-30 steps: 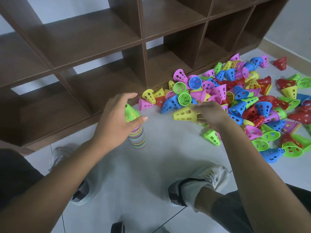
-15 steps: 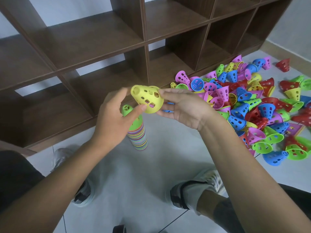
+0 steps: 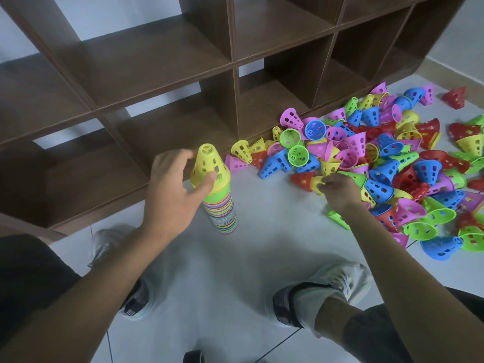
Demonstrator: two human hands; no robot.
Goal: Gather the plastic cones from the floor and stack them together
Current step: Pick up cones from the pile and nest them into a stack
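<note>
A tall stack of nested coloured cones (image 3: 221, 213) stands upright on the floor in front of me. A yellow perforated cone (image 3: 208, 163) sits on its top. My left hand (image 3: 174, 195) curls round that yellow cone, thumb on its front. A large heap of loose cones (image 3: 387, 163) in pink, blue, green, yellow and red lies to the right. At the heap's near edge my right hand (image 3: 339, 191) pinches another yellow cone (image 3: 317, 182) that lies next to a red one.
A dark wooden cube shelf (image 3: 162, 64) runs along the wall just behind the stack and heap. My two feet in pale shoes (image 3: 327, 286) rest on the grey tiled floor (image 3: 262, 244) below my hands. One red cone (image 3: 454, 96) lies apart at the far right.
The yellow cone passed from my right hand to my left and went down onto the stack's top. My right hand returned to the heap and took hold of another yellow cone.
</note>
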